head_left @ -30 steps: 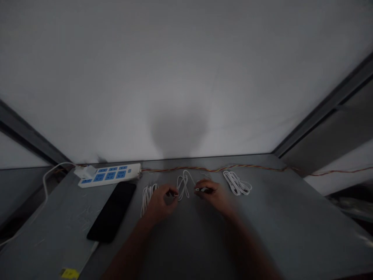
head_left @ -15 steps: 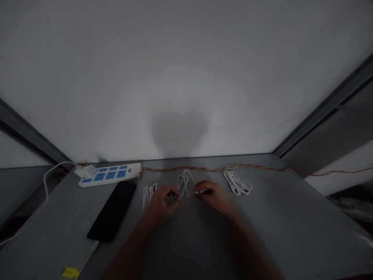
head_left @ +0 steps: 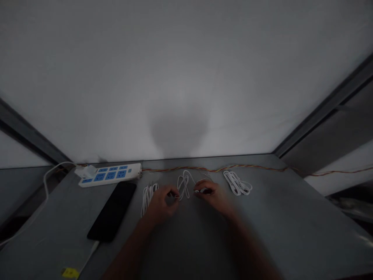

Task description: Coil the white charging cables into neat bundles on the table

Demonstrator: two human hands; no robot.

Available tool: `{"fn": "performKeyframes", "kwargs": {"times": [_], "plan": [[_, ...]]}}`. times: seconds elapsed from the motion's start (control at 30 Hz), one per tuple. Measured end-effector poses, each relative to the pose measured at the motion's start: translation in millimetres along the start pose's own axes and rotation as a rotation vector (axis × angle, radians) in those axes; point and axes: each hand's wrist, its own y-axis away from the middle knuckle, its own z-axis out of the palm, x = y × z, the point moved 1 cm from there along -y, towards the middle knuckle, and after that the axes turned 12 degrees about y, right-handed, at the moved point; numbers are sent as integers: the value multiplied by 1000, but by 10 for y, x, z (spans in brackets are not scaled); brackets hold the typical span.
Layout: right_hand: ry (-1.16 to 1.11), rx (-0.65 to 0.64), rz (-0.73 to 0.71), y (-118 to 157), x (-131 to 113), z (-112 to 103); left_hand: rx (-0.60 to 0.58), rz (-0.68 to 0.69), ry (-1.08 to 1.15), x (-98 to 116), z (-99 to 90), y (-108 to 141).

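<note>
A loosely looped white cable lies on the grey table between my hands. My left hand pinches one end of it, thumb and forefinger together at the cable's left side. With fingertips closed, my right hand grips the other end, where a small white tip shows. Partly behind my left hand rests a coiled white cable bundle. Another coiled white cable bundle lies to the right of my right hand.
A white power strip with blue sockets and a plugged-in charger stands at back left. A black phone lies before it, a white cord at its lower end. A yellow tag is near. Twisted coloured wires cross the back.
</note>
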Motion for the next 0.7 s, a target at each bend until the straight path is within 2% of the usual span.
{"fn": "performKeyframes", "kwargs": {"times": [0.7], "plan": [[50,-36,14,-10,28,1,-5,28,16,5,7,3]]}}
